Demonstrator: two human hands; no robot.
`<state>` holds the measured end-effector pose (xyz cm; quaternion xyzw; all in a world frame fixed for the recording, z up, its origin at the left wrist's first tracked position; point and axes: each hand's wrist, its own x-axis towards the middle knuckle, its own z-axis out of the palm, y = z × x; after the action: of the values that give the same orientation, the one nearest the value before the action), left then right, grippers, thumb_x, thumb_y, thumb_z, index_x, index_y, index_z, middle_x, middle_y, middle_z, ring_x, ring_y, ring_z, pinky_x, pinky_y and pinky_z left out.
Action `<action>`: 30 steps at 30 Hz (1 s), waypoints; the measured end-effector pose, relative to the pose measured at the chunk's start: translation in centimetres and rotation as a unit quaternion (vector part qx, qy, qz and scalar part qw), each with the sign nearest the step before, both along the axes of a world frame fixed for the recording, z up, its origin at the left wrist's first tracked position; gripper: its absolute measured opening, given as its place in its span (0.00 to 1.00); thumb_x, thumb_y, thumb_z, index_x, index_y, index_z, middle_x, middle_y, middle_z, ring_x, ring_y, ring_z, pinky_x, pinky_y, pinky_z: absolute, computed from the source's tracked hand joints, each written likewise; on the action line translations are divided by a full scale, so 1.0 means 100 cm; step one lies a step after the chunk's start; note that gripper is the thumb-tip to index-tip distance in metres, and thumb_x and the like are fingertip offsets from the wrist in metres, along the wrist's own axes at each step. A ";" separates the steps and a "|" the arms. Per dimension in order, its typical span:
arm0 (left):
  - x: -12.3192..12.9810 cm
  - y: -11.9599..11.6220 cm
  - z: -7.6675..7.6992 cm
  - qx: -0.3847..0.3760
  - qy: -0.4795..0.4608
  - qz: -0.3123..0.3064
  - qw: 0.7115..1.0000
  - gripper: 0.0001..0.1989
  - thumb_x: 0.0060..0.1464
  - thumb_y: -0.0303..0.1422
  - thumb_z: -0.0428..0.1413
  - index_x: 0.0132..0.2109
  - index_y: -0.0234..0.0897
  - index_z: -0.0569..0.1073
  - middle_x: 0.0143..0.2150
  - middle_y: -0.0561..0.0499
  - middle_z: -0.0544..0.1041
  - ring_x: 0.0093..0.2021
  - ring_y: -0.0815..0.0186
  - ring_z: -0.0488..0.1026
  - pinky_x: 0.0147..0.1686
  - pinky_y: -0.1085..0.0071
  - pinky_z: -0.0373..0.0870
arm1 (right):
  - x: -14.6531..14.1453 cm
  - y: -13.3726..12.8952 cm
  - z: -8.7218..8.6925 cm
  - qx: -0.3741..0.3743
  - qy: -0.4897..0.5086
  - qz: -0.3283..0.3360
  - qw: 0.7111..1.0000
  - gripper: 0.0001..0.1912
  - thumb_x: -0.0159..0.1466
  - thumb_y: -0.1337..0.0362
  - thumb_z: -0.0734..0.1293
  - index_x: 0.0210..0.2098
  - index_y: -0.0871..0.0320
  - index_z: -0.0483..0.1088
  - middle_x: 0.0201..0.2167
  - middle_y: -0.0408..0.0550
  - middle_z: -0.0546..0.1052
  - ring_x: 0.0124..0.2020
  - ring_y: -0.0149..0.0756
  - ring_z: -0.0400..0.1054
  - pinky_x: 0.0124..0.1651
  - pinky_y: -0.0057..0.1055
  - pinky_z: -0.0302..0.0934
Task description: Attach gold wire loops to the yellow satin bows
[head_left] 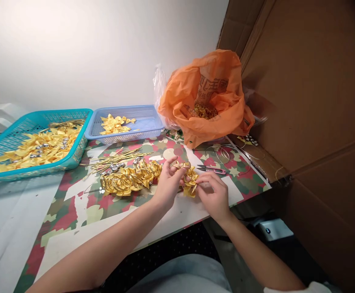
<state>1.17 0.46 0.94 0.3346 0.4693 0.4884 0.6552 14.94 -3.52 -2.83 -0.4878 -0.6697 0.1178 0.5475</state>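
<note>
My left hand point(170, 179) is closed on the left side of a yellow ribbon flower point(190, 185) with gold wire about it. On the flower's right edge, the fingers of my right hand point(213, 193) pinch together; a bit of gold wire seems to be between them, partly hidden. Left of my hands lies a row of yellow ribbon flowers point(131, 179) with looped gold wire. Behind that row are a bundle of gold wire stems point(119, 158) and silver bells point(116, 167). Pink-handled thread snips point(212, 169) rest just beyond my right hand.
A teal basket point(86, 134) with yellow ribbon pieces stands at the left, beside a blue basket point(147, 122) holding fewer. An orange plastic bag point(207, 130) sits at the back. Thin wire coils point(223, 154) lie near the cardboard point(311, 89) on the right.
</note>
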 end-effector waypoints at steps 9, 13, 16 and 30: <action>0.003 0.004 0.008 -0.012 0.024 0.012 1.000 0.23 0.53 0.24 0.58 0.55 0.37 0.61 0.33 0.56 0.70 0.22 0.72 0.74 0.19 0.78 0.66 | 0.009 -0.007 0.004 0.021 0.018 -0.001 1.000 0.07 0.59 0.73 0.69 0.31 0.54 0.72 0.28 0.43 0.77 0.32 0.34 0.72 0.37 0.31 0.67; 0.004 0.003 0.012 -0.010 0.013 -0.005 1.000 0.22 0.52 0.24 0.58 0.53 0.37 0.62 0.33 0.56 0.69 0.23 0.71 0.74 0.21 0.75 0.70 | -0.004 -0.001 0.006 -0.072 0.037 0.053 0.995 0.04 0.59 0.70 0.69 0.29 0.55 0.73 0.29 0.45 0.79 0.33 0.36 0.74 0.37 0.31 0.68; 0.003 0.002 0.011 -0.013 0.009 -0.003 1.000 0.23 0.52 0.24 0.58 0.54 0.37 0.62 0.33 0.56 0.69 0.25 0.70 0.75 0.24 0.74 0.73 | -0.011 0.004 0.002 -0.121 0.096 0.031 0.987 0.03 0.58 0.64 0.71 0.30 0.55 0.73 0.33 0.48 0.81 0.36 0.39 0.76 0.39 0.34 0.70; -0.002 0.005 0.016 0.003 0.061 -0.063 0.996 0.25 0.49 0.27 0.62 0.53 0.39 0.62 0.34 0.54 0.71 0.28 0.66 0.77 0.23 0.72 0.72 | -0.004 0.002 0.008 -0.198 0.207 0.059 0.956 0.12 0.56 0.61 0.71 0.25 0.55 0.63 0.26 0.44 0.75 0.28 0.33 0.68 0.32 0.30 0.66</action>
<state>0.98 0.98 2.49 0.3948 0.4850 0.4263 0.6536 14.54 -3.34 -2.04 -0.5113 -0.5326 0.3786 0.5581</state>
